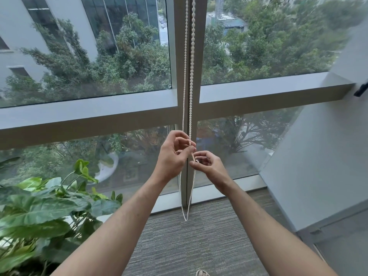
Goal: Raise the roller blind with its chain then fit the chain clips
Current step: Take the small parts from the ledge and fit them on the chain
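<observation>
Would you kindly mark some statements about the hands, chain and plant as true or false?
1. Both hands pinch the chain. True: left hand, right hand.
2. The right hand is above the left. False: it is lower.
3. The chain's loop hangs below the hands. True.
4. The plant is on the person's right. False: it is on the left.
5. The blind covers the glass. False: no blind shows over the panes.

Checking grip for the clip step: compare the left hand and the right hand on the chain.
The left hand sits higher on the bead chain, its fingers loosely curled; the right hand sits lower, pinching tightly with its fingertips. Both hold the same right-hand strand in front of the window mullion.
</observation>
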